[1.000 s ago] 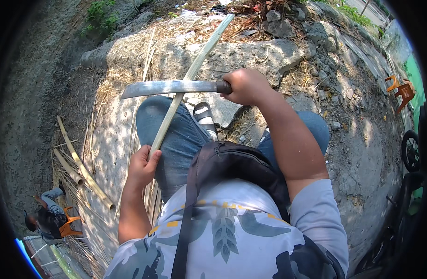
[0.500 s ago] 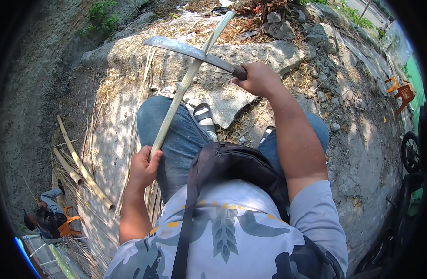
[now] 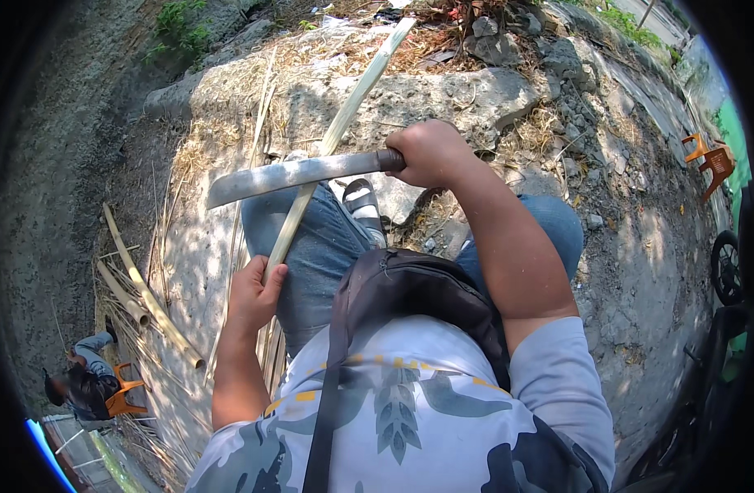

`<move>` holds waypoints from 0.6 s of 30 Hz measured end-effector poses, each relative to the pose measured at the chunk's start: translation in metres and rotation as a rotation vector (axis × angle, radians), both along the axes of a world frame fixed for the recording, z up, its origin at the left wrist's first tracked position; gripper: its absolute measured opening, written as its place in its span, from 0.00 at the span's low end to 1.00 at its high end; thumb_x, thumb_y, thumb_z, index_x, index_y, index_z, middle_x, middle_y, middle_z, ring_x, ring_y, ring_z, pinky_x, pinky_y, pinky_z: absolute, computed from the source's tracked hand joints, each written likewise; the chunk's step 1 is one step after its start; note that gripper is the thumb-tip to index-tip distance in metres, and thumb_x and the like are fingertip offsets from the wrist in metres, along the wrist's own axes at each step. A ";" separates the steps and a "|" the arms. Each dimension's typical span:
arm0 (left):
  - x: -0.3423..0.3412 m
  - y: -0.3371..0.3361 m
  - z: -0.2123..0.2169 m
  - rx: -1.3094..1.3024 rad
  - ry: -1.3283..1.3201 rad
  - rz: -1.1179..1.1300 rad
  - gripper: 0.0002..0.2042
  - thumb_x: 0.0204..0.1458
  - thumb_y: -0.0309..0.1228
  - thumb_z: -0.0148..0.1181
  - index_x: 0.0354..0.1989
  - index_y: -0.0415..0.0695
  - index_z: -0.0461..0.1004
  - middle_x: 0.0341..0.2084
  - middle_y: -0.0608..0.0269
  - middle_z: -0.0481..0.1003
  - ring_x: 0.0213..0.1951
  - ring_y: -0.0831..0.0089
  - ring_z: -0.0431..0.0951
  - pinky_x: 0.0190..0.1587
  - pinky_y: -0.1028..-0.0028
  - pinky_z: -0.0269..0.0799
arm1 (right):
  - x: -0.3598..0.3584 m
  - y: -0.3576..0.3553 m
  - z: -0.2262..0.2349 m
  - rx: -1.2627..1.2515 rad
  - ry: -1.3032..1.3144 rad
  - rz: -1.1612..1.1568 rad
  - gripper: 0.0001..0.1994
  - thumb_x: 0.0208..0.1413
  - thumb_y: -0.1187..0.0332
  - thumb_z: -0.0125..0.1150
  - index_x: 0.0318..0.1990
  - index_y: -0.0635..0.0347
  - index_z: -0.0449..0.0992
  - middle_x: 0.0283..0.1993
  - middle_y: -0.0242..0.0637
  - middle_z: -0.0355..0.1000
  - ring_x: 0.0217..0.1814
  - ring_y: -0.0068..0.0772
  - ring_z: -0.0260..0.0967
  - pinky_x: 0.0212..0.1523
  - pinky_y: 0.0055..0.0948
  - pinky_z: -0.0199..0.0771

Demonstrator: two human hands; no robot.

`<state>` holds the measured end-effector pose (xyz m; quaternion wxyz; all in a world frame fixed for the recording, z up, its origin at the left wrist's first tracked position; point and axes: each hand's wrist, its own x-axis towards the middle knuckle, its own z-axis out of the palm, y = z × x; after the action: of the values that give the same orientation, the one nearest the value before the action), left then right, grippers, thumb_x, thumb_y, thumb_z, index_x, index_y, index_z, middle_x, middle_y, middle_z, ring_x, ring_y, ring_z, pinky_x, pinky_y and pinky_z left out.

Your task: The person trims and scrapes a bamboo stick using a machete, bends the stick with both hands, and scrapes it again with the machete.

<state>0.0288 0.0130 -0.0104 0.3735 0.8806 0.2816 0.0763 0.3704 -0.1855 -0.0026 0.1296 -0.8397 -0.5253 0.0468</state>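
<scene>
Over the knees in the head view, left hand [image 3: 254, 296] is gripping the stiff, light bamboo strip [image 3: 337, 131] low, right hand [image 3: 430, 152] is clenching the heavy machete [image 3: 295, 174] handle, blade crossing it.

Left hand [image 3: 258, 289] gripping bamboo strip [image 3: 344, 123], right hand [image 3: 430, 152] holding machete [image 3: 295, 174] across it

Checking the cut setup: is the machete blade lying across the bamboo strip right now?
Yes, the machete in the right hand crosses the bamboo strip, whose lower end the left hand grips.
</scene>
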 end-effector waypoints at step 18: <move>-0.001 0.004 -0.003 -0.089 -0.008 0.020 0.16 0.66 0.41 0.64 0.33 0.40 0.75 0.18 0.73 0.69 0.23 0.84 0.64 0.25 0.75 0.61 | 0.031 -0.019 -0.008 0.134 0.234 -0.322 0.19 0.52 0.51 0.73 0.38 0.59 0.83 0.34 0.50 0.80 0.40 0.56 0.79 0.43 0.48 0.77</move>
<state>0.0280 0.0165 -0.0135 0.4127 0.8599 0.2919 0.0709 0.4014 -0.2042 -0.0109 0.2508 -0.8911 -0.3678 0.0877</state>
